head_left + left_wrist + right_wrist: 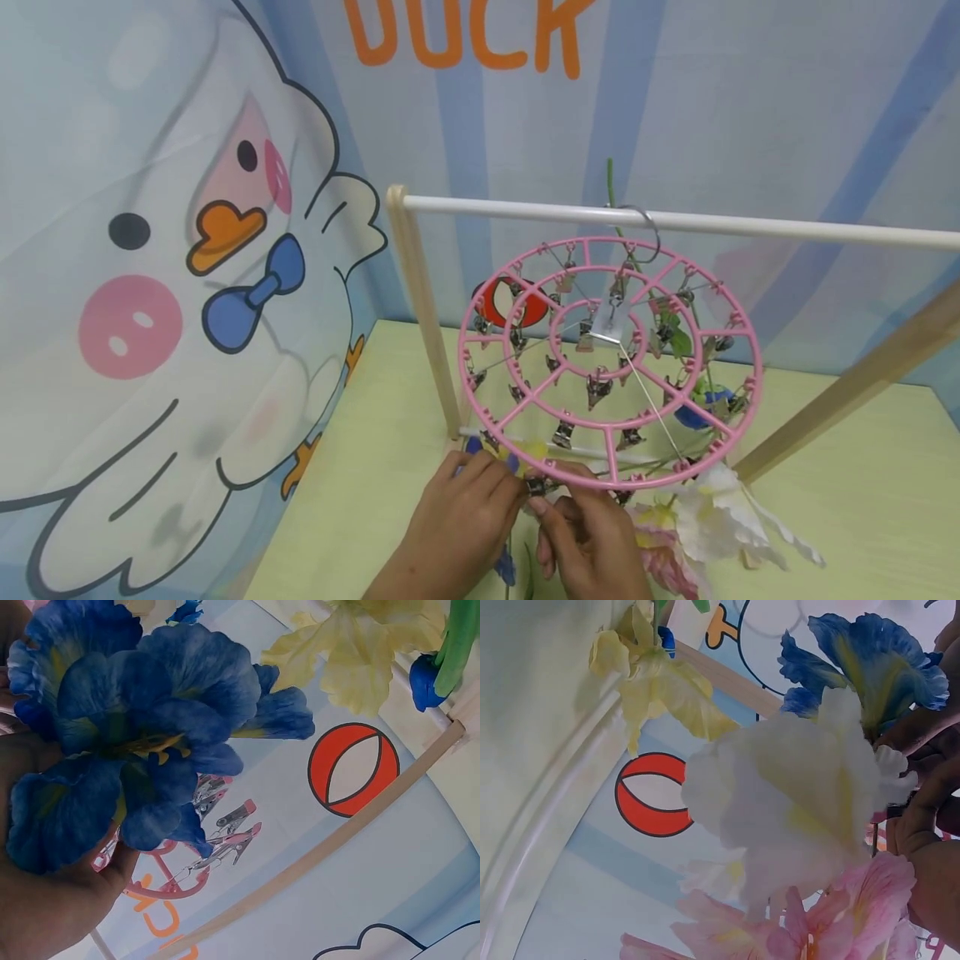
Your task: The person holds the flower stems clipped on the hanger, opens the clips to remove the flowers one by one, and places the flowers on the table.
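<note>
At the near rim of a pink round clip hanger (486,406), my two hands come together. My left hand (468,517) grips a blue artificial flower (150,727), its ruffled petals spread wide beside the fingers in the left wrist view; its stem is mostly hidden. My right hand (596,542) pinches a metal clip (536,486) on that rim, thumb close to the left fingertips. A white flower (795,780) and a pink flower (855,907) hang just beside my right hand.
A white rod (510,211) on wooden legs (423,308) carries the hanger by its hook. Several metal clips dangle from its rings. Another blue flower (697,412) hangs head down at the right rear. A yellow flower (360,652) is low behind the hands. Printed cloth stands behind.
</note>
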{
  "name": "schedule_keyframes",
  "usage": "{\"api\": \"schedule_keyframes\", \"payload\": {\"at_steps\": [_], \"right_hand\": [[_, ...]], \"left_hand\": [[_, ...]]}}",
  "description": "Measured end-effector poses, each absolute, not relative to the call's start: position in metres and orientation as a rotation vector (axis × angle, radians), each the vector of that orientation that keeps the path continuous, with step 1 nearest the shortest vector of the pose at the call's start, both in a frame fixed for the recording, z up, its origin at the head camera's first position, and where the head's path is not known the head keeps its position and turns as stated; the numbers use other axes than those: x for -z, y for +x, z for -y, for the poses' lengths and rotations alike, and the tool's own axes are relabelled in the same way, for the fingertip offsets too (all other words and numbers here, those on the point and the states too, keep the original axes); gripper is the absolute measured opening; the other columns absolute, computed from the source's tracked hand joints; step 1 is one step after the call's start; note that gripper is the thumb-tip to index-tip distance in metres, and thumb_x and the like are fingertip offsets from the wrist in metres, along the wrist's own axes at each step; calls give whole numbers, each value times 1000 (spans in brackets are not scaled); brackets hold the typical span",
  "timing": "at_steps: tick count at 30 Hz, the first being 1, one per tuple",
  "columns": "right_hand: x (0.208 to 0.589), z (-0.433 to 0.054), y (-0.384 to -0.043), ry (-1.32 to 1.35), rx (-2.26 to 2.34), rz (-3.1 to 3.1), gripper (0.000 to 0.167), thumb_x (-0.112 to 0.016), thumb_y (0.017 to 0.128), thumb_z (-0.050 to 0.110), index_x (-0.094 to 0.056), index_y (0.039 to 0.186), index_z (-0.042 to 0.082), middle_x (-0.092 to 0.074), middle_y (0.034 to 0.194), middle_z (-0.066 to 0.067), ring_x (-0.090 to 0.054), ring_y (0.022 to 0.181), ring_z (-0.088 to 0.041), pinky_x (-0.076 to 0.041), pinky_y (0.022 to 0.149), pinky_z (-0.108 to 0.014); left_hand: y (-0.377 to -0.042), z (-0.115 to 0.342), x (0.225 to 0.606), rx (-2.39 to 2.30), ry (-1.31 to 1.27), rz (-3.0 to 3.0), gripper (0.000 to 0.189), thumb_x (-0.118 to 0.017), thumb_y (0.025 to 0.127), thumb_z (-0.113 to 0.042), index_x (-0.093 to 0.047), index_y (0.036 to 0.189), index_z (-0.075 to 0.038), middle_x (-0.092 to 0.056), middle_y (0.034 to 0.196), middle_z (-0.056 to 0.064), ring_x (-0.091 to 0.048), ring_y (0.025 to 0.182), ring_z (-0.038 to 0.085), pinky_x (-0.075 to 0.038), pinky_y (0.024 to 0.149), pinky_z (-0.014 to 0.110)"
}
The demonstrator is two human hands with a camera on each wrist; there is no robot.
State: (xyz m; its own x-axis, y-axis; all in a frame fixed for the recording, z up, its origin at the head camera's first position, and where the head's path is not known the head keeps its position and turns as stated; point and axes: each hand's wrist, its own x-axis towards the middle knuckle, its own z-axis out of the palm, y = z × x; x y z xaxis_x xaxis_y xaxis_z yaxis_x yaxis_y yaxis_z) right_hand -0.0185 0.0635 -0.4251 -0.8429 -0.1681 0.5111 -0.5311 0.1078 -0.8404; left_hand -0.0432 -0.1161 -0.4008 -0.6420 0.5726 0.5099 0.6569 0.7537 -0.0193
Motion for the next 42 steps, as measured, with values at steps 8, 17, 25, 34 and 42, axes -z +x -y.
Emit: {"api": "schedule_keyframes", "payload": {"at_steps": [8,17,25,34,42], "right_hand": [[429,-64,-20,698,-1771,1998,54,-62,90,-25,-56,140,-4,-58,56,-3,-52,41,0,-43,38,-15],[424,-70,-18,635,-1772,2026,56,-63,93,-22,-57,142,2,-65,96,-13,-56,48,-1,-47,41,-17],[414,-76,-16,546,-1810,2149,47,-60,100,-13,-57,141,11,-60,130,-17,-57,51,-3,-49,41,-20],[401,-79,-12,320,-1925,2247,37,-59,106,0,-57,139,17,-58,124,-12,-58,50,-11,-49,37,-26],[398,-80,-10,235,-1939,2278,38,-59,106,1,-55,140,17,-56,129,-11,-61,55,-10,-49,36,-28]], "left_hand": [[-43,118,405,229,-940,2469,7,-84,92,-19,-77,91,-19,-74,91,-9,-64,90,10,-47,82,28],[-42,127,407,239,-887,2502,7,-83,91,-18,-76,92,-19,-75,92,-9,-65,91,10,-50,86,31],[-39,140,412,283,-839,2525,7,-81,93,-17,-75,94,-20,-72,91,-10,-64,93,9,-50,86,31],[-38,150,414,279,-813,2523,9,-83,90,-16,-76,93,-20,-73,92,-10,-65,94,10,-52,85,33],[-37,155,414,282,-793,2562,10,-85,90,-16,-76,93,-21,-73,93,-11,-65,95,8,-52,86,33]]}}
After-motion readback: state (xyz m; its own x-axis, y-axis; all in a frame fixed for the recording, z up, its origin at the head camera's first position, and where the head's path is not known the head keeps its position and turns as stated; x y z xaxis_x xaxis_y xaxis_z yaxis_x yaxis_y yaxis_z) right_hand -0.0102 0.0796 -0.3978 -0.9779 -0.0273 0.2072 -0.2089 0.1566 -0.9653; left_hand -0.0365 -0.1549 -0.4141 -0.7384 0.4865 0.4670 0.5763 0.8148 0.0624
